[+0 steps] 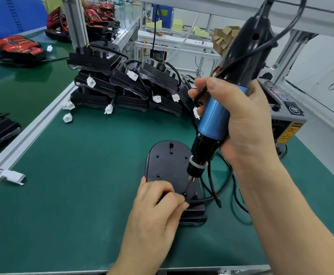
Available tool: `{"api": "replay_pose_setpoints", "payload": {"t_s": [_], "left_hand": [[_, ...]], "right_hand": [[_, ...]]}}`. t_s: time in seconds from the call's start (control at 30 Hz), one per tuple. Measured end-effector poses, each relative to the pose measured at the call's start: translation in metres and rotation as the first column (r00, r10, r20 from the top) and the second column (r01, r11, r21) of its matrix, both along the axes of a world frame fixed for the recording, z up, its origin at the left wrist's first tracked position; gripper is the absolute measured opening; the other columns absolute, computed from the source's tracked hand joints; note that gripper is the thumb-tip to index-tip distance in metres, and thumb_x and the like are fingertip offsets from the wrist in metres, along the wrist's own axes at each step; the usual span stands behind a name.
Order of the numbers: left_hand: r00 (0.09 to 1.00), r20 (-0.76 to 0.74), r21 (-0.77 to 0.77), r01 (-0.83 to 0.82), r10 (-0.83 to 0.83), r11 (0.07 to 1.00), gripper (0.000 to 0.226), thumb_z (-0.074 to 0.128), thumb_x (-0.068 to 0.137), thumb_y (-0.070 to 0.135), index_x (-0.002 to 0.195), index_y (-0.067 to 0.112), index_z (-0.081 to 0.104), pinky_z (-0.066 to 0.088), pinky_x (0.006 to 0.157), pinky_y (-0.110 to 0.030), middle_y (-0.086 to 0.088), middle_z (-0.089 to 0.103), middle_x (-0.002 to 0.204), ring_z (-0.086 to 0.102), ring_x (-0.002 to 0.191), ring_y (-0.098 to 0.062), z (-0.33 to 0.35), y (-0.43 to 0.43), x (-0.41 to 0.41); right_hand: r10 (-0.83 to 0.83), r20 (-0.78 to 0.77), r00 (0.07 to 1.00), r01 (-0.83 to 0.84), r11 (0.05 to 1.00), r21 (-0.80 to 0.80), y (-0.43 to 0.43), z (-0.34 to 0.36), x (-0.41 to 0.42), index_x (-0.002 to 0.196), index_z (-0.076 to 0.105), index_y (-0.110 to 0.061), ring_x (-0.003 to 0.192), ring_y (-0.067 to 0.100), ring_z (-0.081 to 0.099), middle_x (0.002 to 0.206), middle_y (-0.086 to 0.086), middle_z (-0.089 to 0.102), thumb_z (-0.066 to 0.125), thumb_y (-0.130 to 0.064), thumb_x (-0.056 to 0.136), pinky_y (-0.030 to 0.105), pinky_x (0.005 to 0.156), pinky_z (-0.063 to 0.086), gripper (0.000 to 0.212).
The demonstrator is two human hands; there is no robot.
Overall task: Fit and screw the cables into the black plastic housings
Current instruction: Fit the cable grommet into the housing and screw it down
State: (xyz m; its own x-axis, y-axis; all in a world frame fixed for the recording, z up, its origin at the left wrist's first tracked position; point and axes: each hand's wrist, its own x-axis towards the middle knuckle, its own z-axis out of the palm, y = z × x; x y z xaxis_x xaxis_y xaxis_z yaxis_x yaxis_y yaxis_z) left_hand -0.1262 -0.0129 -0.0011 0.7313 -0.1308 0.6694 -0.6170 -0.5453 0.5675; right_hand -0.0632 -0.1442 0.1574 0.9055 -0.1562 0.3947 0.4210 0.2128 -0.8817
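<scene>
A black plastic housing [168,165] lies flat on the green mat near the front. A black cable [211,197] leaves its near right end and loops to the right. My left hand [158,203] rests on the housing's near end, fingers curled and pinching something small and dark beside the screw spot. My right hand [245,124] grips a blue and black electric screwdriver [213,120], tilted, with its bit tip [185,193] down on a screw point of the housing.
A pile of black housings with cables and white connectors [126,86] stands behind the work spot. Red and black parts [19,46] lie on the far left conveyor. A grey machine [285,116] sits at the right edge. A white connector [13,176] lies at the left.
</scene>
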Motion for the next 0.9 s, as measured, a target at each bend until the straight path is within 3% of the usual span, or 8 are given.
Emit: {"api": "replay_pose_setpoints", "payload": {"t_s": [0.53, 0.9], "left_hand": [[1.0, -0.019, 0.005, 0.0, 0.0, 1.0, 0.011, 0.059, 0.087, 0.027, 0.084, 0.017, 0.06, 0.035, 0.103, -0.045, 0.009, 0.048, 0.089, 0.047, 0.082, -0.01, 0.0015, 0.0001, -0.0012], [1.0, -0.018, 0.002, 0.013, -0.013, 1.0, 0.009, 0.059, 0.087, 0.026, 0.085, 0.018, 0.06, 0.035, 0.103, -0.045, 0.009, 0.048, 0.089, 0.047, 0.083, -0.01, 0.0001, 0.0004, -0.0001]], "right_hand": [[-0.032, -0.007, 0.999, 0.031, 0.999, -0.04, 0.0054, -0.0009, -0.0025, 0.094, 0.051, -0.01, 0.066, 0.017, 0.062, 0.076, 0.003, 0.06, 0.067, -0.012, 0.077, 0.028, 0.058, 0.05, 0.023], [0.016, -0.008, 1.0, -0.016, 0.998, -0.063, 0.0107, 0.0007, -0.0032, 0.096, 0.053, -0.011, 0.072, 0.017, 0.068, 0.086, 0.008, 0.066, 0.069, -0.012, 0.077, 0.025, 0.061, 0.051, 0.025]]}}
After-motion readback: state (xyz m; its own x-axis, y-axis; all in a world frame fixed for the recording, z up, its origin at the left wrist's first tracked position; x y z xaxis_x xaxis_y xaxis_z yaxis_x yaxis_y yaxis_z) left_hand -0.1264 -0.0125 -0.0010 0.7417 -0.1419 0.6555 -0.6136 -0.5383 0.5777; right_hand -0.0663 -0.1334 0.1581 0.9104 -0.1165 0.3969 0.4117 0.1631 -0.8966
